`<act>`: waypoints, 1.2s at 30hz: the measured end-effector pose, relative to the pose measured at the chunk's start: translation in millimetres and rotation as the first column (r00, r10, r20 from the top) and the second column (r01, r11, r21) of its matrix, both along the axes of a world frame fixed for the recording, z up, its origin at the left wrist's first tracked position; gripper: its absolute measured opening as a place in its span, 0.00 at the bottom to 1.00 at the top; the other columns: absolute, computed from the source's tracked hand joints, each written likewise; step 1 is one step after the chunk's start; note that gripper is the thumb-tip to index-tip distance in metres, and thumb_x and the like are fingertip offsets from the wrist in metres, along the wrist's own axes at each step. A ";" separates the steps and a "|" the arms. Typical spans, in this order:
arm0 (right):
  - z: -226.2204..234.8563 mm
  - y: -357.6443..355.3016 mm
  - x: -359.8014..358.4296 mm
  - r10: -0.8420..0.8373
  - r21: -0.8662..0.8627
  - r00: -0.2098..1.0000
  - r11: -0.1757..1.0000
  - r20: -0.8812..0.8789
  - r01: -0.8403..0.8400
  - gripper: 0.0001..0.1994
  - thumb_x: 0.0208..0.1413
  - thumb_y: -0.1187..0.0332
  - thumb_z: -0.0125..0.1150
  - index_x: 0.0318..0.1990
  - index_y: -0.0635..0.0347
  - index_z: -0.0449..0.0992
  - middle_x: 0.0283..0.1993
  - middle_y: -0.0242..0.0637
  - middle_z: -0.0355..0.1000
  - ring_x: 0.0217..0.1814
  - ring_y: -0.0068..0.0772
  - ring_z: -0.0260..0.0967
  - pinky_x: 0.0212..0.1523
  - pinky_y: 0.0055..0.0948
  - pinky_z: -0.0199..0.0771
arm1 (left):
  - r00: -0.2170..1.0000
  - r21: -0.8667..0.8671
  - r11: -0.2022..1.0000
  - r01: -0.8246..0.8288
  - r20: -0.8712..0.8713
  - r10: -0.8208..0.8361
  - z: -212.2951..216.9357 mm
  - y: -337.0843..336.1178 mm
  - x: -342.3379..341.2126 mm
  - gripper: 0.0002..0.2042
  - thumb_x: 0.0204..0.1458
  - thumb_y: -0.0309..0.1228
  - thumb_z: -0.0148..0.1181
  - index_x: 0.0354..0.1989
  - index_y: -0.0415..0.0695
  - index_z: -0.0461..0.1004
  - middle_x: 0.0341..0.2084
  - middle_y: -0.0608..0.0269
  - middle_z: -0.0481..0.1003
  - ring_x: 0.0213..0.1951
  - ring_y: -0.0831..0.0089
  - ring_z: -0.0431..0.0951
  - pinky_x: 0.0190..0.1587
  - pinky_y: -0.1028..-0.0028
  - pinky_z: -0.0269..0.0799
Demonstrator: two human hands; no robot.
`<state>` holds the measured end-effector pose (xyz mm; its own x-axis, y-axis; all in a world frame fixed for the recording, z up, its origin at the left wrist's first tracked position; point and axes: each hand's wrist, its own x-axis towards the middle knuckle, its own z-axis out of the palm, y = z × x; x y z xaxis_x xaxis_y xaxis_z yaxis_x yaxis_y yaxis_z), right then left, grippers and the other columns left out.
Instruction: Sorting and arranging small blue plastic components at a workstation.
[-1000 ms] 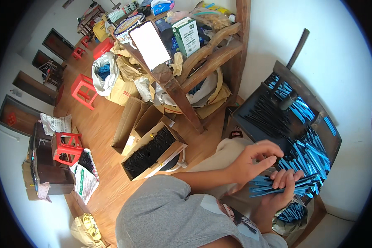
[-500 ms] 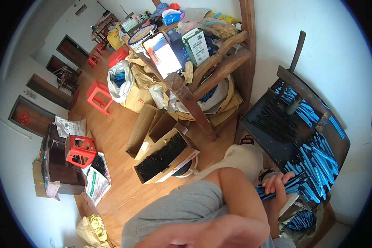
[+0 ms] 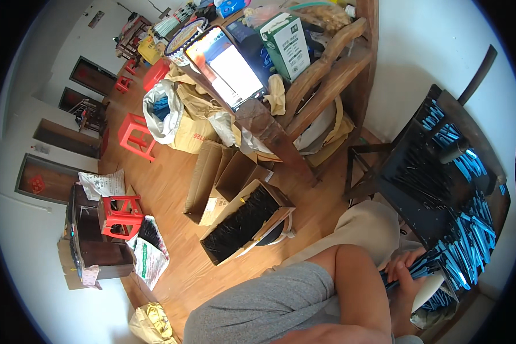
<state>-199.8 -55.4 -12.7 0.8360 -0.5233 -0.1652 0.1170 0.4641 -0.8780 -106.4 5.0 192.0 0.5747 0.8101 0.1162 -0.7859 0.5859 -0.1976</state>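
Right hand [image 3: 404, 272] sits just off the near edge of the black tray [image 3: 404, 202], holding a bundle of blue-and-black strips [image 3: 420, 266]. Likely trouble: strips fan out or slip, since one hand carries many thin, loose pieces; the bundle's tray-side end could also snag the blue pile [image 3: 470, 241] on the tray and drag pieces over its edge. Grip: fingers and thumb closed round the bundle, no clear gap; how tight, can't tell. Left arm [image 3: 361, 292] folds back to the lower edge, left of the tray; left hand out of frame, grip can't be told. Below the tray's near end: bag [image 3: 436, 318] with more blue strips. Farther along the tray: black strips [image 3: 421, 172]. Left of the tray, on the floor: carton [image 3: 278, 196] full of black strands. Beyond, up-left of the tray: lit phone [image 3: 226, 69], then red stool [image 3: 136, 136].
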 end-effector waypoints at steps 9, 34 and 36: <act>-14.6 14.5 15.1 0.012 0.030 0.981 1.000 -0.196 -0.006 0.11 0.47 0.82 0.55 0.32 0.59 0.59 0.20 0.35 0.61 0.15 0.26 0.59 0.21 0.25 0.66 | 0.971 -0.341 0.938 0.064 -0.195 -0.137 0.0 14.1 29.3 0.14 0.60 0.29 0.40 0.38 0.50 0.78 0.40 0.85 0.76 0.47 0.89 0.70 0.57 0.88 0.60; -11.2 12.3 16.4 0.087 -0.070 0.905 0.989 -0.417 -0.127 0.10 0.44 0.85 0.58 0.30 0.61 0.65 0.23 0.34 0.67 0.20 0.23 0.68 0.23 0.21 0.69 | 0.980 -0.519 0.832 0.198 0.137 -0.148 -13.3 -1.1 51.0 0.14 0.59 0.26 0.43 0.31 0.50 0.79 0.34 0.81 0.78 0.40 0.84 0.74 0.49 0.86 0.68; -14.9 13.8 18.6 0.092 -0.064 0.899 0.989 -0.429 -0.132 0.10 0.44 0.85 0.57 0.30 0.61 0.65 0.23 0.34 0.67 0.20 0.23 0.68 0.23 0.21 0.68 | 0.978 -0.526 0.826 0.202 0.158 -0.139 -17.7 -0.4 54.1 0.14 0.58 0.26 0.43 0.31 0.50 0.79 0.34 0.81 0.78 0.40 0.84 0.74 0.49 0.86 0.69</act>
